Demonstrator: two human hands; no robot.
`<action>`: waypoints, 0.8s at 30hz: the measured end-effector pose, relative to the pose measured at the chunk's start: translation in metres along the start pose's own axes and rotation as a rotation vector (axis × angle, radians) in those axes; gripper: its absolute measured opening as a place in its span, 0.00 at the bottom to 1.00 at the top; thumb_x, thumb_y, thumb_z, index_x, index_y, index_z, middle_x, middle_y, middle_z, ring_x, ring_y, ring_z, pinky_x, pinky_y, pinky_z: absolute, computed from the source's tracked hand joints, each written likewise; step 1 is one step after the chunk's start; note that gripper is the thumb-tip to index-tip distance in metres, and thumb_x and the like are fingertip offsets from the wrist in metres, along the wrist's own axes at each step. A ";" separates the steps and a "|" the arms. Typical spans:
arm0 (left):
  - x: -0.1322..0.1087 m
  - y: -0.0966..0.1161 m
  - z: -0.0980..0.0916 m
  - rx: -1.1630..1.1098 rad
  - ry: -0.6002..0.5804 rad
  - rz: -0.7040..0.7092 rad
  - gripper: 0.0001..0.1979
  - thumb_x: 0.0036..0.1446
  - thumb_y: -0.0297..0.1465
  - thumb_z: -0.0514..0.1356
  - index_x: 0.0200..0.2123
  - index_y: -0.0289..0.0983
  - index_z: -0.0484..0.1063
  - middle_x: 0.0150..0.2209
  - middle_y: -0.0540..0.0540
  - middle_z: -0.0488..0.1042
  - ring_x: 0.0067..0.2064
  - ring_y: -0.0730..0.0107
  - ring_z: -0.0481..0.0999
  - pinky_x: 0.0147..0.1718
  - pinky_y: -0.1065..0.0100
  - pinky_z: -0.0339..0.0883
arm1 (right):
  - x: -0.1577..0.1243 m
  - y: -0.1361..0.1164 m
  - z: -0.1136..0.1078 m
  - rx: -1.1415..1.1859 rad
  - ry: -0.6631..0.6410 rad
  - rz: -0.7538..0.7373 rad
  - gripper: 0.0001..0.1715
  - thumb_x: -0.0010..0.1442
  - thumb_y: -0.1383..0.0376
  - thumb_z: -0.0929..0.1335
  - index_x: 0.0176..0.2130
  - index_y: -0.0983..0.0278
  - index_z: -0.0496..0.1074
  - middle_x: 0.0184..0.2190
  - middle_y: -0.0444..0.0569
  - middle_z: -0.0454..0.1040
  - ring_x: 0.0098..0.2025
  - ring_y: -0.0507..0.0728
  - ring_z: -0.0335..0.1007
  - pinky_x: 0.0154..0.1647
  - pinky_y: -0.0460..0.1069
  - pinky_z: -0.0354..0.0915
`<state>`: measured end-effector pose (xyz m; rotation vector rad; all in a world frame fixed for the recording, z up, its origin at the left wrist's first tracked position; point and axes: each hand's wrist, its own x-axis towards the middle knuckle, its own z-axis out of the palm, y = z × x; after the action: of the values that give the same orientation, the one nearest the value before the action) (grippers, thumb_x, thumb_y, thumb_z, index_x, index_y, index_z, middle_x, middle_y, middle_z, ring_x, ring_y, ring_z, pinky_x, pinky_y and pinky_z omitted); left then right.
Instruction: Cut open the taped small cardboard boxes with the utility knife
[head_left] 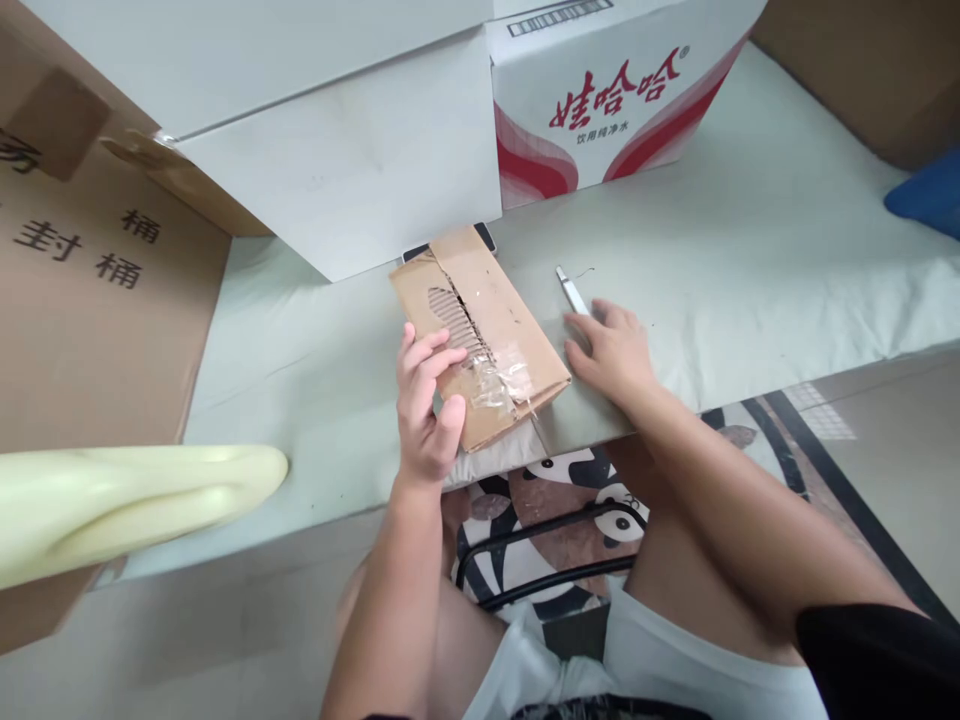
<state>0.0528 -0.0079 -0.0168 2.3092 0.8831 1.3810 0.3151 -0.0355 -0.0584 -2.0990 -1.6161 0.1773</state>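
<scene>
A small flat cardboard box lies aslant on the cloth-covered table, its top torn open to the corrugation and its near end patched with crumpled clear tape. My left hand grips the left side, fingers spread over the torn part and thumb at the near edge. To the right of the box, my right hand rests low on the cloth. Its fingers close on the near end of a slim white pen-like tool with a metallic tip; that end is hidden. A dark-screened phone shows partly behind the box.
White cartons and a red-and-white water carton line the back. A large brown carton stands left, with a pale yellow smooth object before it. Something blue is at the right. A panda-patterned chair sits below the table edge.
</scene>
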 end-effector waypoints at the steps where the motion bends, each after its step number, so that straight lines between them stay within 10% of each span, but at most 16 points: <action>1: -0.001 0.000 -0.001 -0.001 -0.003 0.000 0.18 0.71 0.42 0.49 0.54 0.43 0.72 0.58 0.44 0.74 0.64 0.54 0.72 0.75 0.40 0.51 | 0.002 0.000 0.001 -0.054 -0.042 0.008 0.25 0.64 0.60 0.67 0.58 0.61 0.77 0.63 0.65 0.69 0.63 0.77 0.64 0.60 0.71 0.65; 8: -0.004 0.001 -0.005 -0.002 -0.004 -0.009 0.19 0.72 0.42 0.48 0.56 0.43 0.72 0.60 0.44 0.73 0.66 0.56 0.70 0.76 0.42 0.49 | 0.008 -0.008 -0.002 0.130 -0.090 0.035 0.15 0.60 0.68 0.64 0.42 0.63 0.78 0.42 0.57 0.76 0.34 0.59 0.70 0.40 0.55 0.68; 14: -0.001 0.000 0.003 -0.012 0.017 0.010 0.18 0.71 0.42 0.49 0.53 0.42 0.72 0.57 0.43 0.74 0.63 0.55 0.72 0.74 0.41 0.52 | 0.024 -0.014 0.008 0.877 0.000 0.084 0.22 0.61 0.64 0.62 0.54 0.56 0.68 0.44 0.47 0.73 0.25 0.50 0.67 0.24 0.47 0.64; 24: 0.001 -0.001 0.013 -0.018 0.077 0.018 0.19 0.70 0.41 0.47 0.51 0.42 0.73 0.54 0.43 0.75 0.62 0.55 0.73 0.75 0.43 0.51 | -0.013 -0.030 -0.066 1.190 0.234 -0.172 0.18 0.63 0.58 0.69 0.54 0.51 0.72 0.36 0.43 0.80 0.32 0.55 0.77 0.37 0.53 0.76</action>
<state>0.0636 -0.0058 -0.0232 2.2697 0.8709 1.4877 0.3107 -0.0617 0.0104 -1.0104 -1.0768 0.6236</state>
